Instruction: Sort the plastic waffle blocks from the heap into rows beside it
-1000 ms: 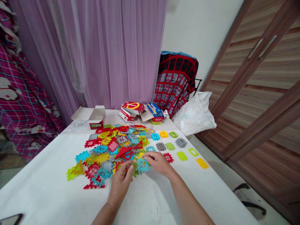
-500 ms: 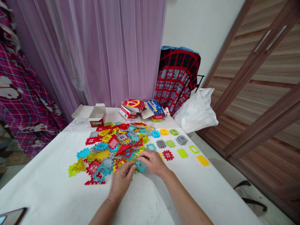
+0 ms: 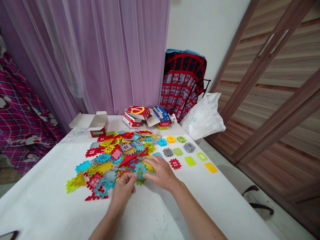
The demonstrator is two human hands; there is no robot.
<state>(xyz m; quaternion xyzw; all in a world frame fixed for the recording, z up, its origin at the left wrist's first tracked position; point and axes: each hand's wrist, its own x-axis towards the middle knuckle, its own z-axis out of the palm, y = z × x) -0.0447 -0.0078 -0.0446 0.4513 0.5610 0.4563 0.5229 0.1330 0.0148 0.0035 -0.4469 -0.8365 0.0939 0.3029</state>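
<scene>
A blue interlocking tile with a window pattern (image 3: 140,170) stands raised between my hands at the near right edge of the pile. My left hand (image 3: 125,186) is closed, thumb and forefinger pinched at the tile's lower left edge. On the tile's other side, my right hand (image 3: 161,171) has thumb and fingers apart, its tips close to the right edge; contact is unclear. Yellow shows in the gap of that hand. The mixed pile of toothed plastic tiles (image 3: 116,154) lies just beyond, with a red triangular piece (image 3: 128,160) on top.
Sorted tiles stand in rows on the right, among them a red tile (image 3: 175,163) and a grey stack (image 3: 189,147). Opened boxes (image 3: 98,125) and a red box (image 3: 138,112) line the back. A white bag (image 3: 203,116) is by the table's right edge.
The blue tile has moved slightly left and now faces me more fully. My right hand's fingers have spread, while my left hand stays pinched. The whole view has shifted a little.
</scene>
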